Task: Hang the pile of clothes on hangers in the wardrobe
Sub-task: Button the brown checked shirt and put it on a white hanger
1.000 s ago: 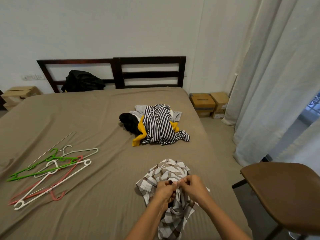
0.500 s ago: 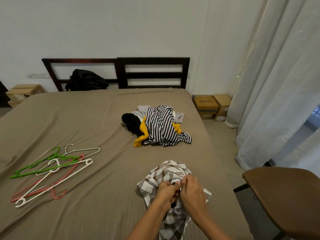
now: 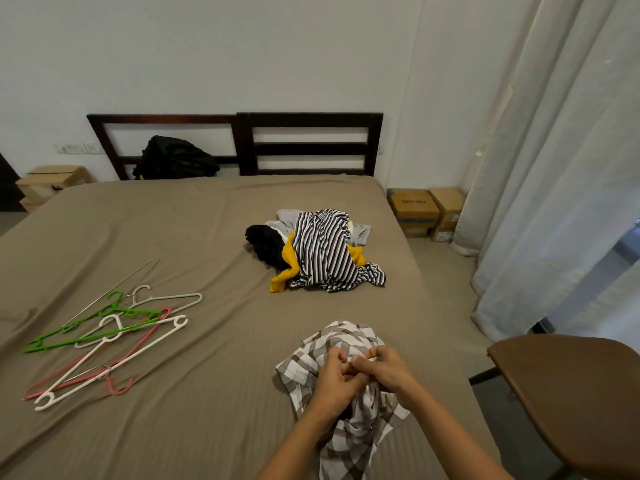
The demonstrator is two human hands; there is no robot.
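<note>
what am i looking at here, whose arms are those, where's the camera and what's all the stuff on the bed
There is no machine here. A person wears a wide-angle camera on the head, looking forward and down, so the arms at the bottom are that person's own. All the pictures come from this one view. The left hand and right hand meet over a brown-and-white checked shirt, their fingers pinching its fabric; which part is too small to tell. The shirt lies on a bed with a tan sheet. To the left lies a heap of hangers, green, white and pink. Further up the bed sits a pile of clothes, a striped one on top. No wardrobe is in view.
</note>
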